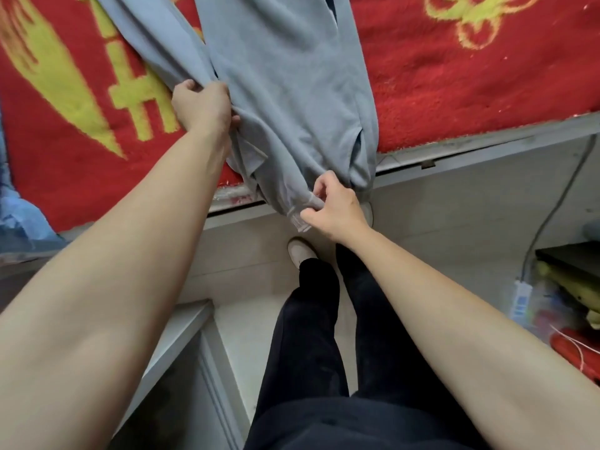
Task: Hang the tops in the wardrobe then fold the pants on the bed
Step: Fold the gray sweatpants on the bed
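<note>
Grey pants [285,86] lie lengthwise on the bed's red blanket [470,86], their near end hanging over the bed edge. My left hand [203,103] grips a bunch of the grey cloth at the left side, where one leg runs off to the upper left. At the near end, my right hand [334,206] pinches the ribbed hem over the bed's edge. The far end of the pants runs out of view at the top.
The blanket carries yellow patterns. A blue garment [19,219] lies at the bed's left edge. A grey bed frame [487,147] borders the tiled floor where my legs stand. A cable, a power strip [521,300] and clutter sit at the right; a low cabinet [181,345] at the left.
</note>
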